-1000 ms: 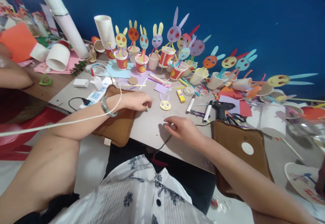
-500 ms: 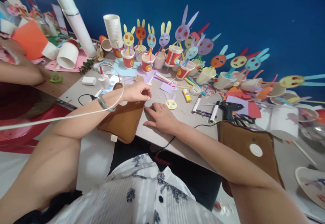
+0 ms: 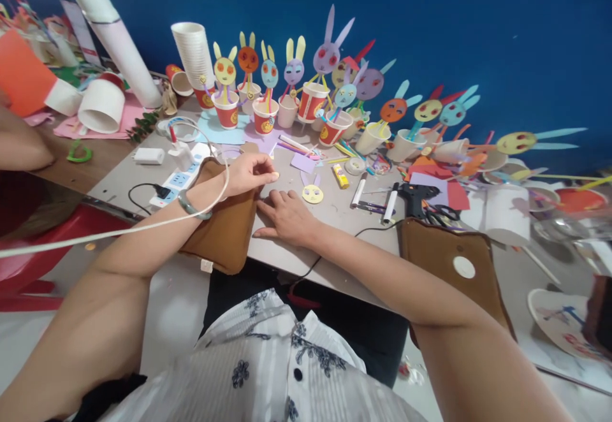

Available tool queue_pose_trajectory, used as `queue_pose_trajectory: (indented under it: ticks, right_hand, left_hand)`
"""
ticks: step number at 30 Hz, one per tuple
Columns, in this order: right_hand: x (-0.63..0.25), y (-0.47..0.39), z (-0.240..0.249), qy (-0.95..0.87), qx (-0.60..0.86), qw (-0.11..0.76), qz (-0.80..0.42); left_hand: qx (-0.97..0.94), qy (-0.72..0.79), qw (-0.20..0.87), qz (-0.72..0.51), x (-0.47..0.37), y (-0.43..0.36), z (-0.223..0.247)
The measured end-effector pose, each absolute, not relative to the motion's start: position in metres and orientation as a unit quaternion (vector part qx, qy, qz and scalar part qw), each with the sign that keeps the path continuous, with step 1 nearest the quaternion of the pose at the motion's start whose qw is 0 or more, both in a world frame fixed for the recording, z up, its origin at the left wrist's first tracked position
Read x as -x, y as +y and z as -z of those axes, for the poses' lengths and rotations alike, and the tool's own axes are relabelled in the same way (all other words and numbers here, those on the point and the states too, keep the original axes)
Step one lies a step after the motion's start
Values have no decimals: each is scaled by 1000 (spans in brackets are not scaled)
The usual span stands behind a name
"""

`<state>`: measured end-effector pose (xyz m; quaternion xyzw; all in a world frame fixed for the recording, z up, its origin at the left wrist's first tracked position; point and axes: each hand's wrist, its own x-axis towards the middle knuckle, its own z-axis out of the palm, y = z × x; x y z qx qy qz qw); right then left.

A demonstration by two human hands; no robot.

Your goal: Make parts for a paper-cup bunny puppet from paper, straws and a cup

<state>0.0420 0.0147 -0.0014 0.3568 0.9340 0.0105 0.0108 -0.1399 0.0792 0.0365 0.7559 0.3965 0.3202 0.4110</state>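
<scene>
My left hand, with a bangle on the wrist, hovers over the far right corner of a brown cushion. Its thumb and fingers are pinched together, with a tiny pale spot at the tips that I cannot make out. My right hand rests palm down on the table, fingers apart, holding nothing. Just beyond its fingertips lies a yellow paper bunny face with purple ears. A purple paper piece and a yellow glue stick lie behind it.
Paper bunnies in cups line the blue wall. Markers, a black glue gun and another brown cushion are at right. A white cable crosses my left forearm near a power strip. Another person's arm is at far left.
The view has swung to the right, so the table's things appear farther left. My left hand stays pinched and has shifted slightly; my right hand still lies flat on the table.
</scene>
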Motion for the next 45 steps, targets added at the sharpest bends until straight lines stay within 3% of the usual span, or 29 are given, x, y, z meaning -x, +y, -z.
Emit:
queue_pose_trajectory:
  ticks: [16, 25, 32, 45]
  right_hand:
    - [-93, -8, -11, 937, -342, 29, -58]
    - [-168, -26, -20, 911, -398, 54, -91]
    - [-183, -20, -9, 912, -406, -15, -55]
    - [-191, -13, 13, 916, -366, -163, -27]
  left_hand:
    - [-775, 396, 403, -283, 136, 77, -38]
    - [-850, 316, 421, -22, 77, 47, -44]
    - [-907, 291, 298, 58, 22, 48, -46]
    - [-885, 357, 298, 32, 37, 82, -45]
